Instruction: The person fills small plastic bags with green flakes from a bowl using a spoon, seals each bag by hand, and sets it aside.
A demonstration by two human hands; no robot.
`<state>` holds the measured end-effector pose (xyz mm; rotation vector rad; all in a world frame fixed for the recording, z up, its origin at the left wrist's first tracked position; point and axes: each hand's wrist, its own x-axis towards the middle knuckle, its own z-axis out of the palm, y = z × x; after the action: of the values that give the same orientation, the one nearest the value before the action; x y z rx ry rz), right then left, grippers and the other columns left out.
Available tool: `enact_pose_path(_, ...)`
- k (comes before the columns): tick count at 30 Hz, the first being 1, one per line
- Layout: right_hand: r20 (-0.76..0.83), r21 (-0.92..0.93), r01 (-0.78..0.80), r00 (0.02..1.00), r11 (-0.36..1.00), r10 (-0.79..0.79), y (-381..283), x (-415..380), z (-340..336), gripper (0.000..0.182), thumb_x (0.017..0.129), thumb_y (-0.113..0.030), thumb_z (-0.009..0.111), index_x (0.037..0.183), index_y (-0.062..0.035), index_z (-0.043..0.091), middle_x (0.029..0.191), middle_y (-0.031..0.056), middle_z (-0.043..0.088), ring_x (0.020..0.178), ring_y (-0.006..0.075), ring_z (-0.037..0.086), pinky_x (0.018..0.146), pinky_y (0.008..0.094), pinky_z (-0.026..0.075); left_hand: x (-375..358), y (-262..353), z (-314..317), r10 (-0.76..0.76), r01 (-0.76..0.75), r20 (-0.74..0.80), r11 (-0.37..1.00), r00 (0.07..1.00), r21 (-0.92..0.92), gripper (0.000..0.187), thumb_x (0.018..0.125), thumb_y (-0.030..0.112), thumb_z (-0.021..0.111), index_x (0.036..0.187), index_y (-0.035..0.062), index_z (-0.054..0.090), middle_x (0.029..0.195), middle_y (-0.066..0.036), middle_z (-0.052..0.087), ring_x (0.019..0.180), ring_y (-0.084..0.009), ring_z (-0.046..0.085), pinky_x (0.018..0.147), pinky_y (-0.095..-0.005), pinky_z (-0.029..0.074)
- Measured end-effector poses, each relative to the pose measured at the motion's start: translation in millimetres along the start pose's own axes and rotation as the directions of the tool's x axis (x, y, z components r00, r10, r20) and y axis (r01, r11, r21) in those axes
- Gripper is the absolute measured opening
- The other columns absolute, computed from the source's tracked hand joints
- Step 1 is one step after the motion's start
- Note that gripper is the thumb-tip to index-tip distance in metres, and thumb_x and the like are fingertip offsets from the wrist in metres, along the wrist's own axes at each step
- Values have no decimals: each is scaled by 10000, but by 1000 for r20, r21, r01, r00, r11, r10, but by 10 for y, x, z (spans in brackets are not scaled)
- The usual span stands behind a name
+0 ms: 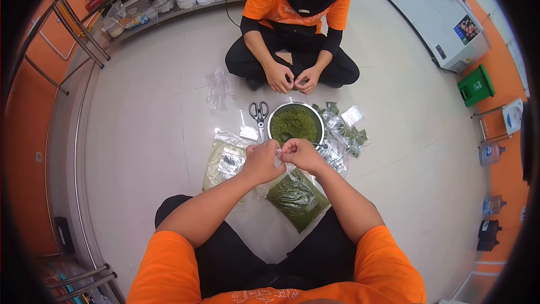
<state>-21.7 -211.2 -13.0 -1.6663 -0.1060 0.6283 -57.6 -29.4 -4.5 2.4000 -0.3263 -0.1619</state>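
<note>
My left hand (263, 162) and my right hand (302, 155) meet in front of me, fingers pinched together. Between them is a bit of clear plastic, seemingly a small plastic bag (279, 160), mostly hidden by the fingers. Just beyond stands a metal bowl (322, 126) of chopped green paste (293, 123), with a dark-handled spoon (286, 135) in it. Close below my hands lies a large clear bag of green paste (298, 200). Scissors (259, 114) lie left of the bowl. To the left, a big clear bag (212, 168) has small plastic packets (230, 162) on top.
Opposite sits a co-worker (298, 22), both hands (292, 79) together over something small. Several small green-filled packets (351, 138) lie right of the bowl. Crumpled plastic (219, 89) is on the floor. A shelf (163, 14), a chest freezer (427, 11) and a green bin (476, 85) stand around.
</note>
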Motion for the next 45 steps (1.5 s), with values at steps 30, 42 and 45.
enact_pose_path(30, -538, -659, -510, 833, 553, 126, 929, 383, -909, 369, 736, -248, 772, 1022, -23, 707, 924, 197, 725, 971, 282, 704, 894, 424, 532, 101, -296, -260, -399, 411, 167, 911, 901, -42, 631, 735, 359, 757, 1161, -53, 542, 1110, -228, 649, 1052, -350, 644, 910, -408, 508)
enact_pose_path(42, -405, -881, -440, 892, 174, 201, 1451, 568, -1315, 596, 838, -475, 696, 1174, 14, 640, 1072, 235, 699, 1014, 399, 666, 931, 452, 511, 51, -418, -193, -411, 419, 106, 905, 905, -74, 585, 753, 343, 741, 1156, -36, 551, 1030, -198, 677, 989, -335, 667, 877, -408, 514)
enact_pose_path(45, -614, -588, -589, 771, 554, 168, 1098, 367, -1050, 538, 832, -415, 741, 1068, 64, 667, 1075, 259, 692, 865, 409, 690, 877, 468, 539, 71, -424, -177, -404, 413, 114, 909, 908, -65, 588, 753, 342, 737, 1162, -36, 548, 1036, -199, 676, 993, -338, 666, 881, -409, 513)
